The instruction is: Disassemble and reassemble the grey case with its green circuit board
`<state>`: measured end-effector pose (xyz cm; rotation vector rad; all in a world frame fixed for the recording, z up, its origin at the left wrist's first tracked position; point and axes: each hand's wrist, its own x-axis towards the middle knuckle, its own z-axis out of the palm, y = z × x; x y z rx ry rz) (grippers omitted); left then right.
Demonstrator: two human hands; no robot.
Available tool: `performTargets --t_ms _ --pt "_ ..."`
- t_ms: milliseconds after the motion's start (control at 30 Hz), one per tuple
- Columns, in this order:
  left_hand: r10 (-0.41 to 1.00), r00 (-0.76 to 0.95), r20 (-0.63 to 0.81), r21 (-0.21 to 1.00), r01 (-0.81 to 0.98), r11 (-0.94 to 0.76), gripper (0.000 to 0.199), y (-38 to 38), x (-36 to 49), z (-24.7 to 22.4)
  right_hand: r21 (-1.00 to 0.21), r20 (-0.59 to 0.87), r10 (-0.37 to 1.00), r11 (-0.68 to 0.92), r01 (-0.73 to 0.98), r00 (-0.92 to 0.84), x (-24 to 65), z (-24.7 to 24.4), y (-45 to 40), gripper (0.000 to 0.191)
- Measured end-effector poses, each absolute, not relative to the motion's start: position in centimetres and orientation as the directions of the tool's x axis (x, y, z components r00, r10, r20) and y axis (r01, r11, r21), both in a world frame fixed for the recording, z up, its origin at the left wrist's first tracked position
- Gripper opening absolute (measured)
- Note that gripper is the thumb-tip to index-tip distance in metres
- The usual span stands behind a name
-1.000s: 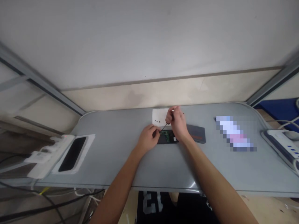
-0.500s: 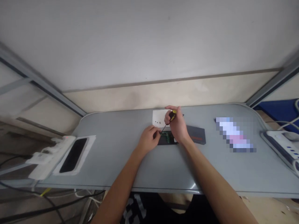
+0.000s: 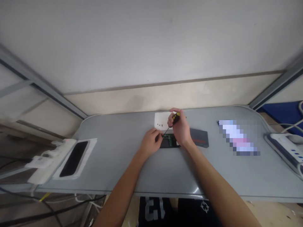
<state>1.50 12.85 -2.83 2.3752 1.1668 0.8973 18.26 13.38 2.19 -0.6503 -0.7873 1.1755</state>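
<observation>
A dark, flat device with a green circuit board (image 3: 169,140) lies exposed on the table. My left hand (image 3: 151,140) is closed at the device's left end, with thumb and fingers pinching close to the screwdriver's tip. In my right hand (image 3: 181,126) is a black and yellow screwdriver (image 3: 175,118), gripped by its handle and tilted so that its thin shaft runs down left to the board. Whether the tip sits on a screw is too small to tell. Behind the hands, a white sheet (image 3: 159,119) carries several tiny dark pieces.
A dark grey box (image 3: 200,137) lies partly behind my right wrist. A black phone (image 3: 74,158) rests on white paper beside a white power strip (image 3: 50,164) at the left. A blurred-out phone-like screen (image 3: 236,137) and another power strip (image 3: 287,148) are on the right.
The camera view has shifted slightly. Both hands keep nearly the same place over the device, and the screwdriver stays at the board with about the same tilt.
</observation>
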Motion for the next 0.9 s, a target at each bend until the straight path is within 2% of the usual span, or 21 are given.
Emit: performTargets --t_ms 67,167,333,567,633,800,900 --pt "0.800 0.460 0.385 0.548 0.583 -0.599 0.020 12.85 1.52 -2.86 -0.794 0.208 0.970 0.242 -0.558 0.124 18.43 2.28 13.32 0.038" --pt "0.805 0.455 0.380 0.544 0.594 -0.593 0.020 12.83 1.59 -2.84 -0.822 0.215 0.968 0.252 -0.510 0.132 18.44 2.10 13.31 0.032" --pt "0.804 0.460 0.377 0.546 0.591 -0.594 0.019 12.80 1.62 -2.71 -0.797 0.189 0.958 0.278 -0.536 0.215 18.26 1.71 13.55 0.047" --pt "0.800 0.456 0.389 0.551 0.581 -0.599 0.019 12.81 1.54 -2.77 -0.774 0.196 0.976 0.216 -0.595 0.099 18.95 2.15 13.45 0.044" --pt "0.797 0.459 0.392 0.548 0.580 -0.603 0.020 12.81 1.51 -2.80 -0.787 0.207 0.972 0.232 -0.572 0.109 18.99 2.11 13.29 0.037" --pt "0.802 0.454 0.388 0.551 0.584 -0.597 0.021 12.78 1.49 -2.78 -0.803 0.198 0.974 0.224 -0.552 0.107 18.70 1.54 13.44 0.047" --pt "0.807 0.452 0.380 0.553 0.588 -0.590 0.020 12.79 1.50 -2.73 -0.806 0.217 0.968 0.251 -0.537 0.127 18.69 1.52 13.67 0.043"
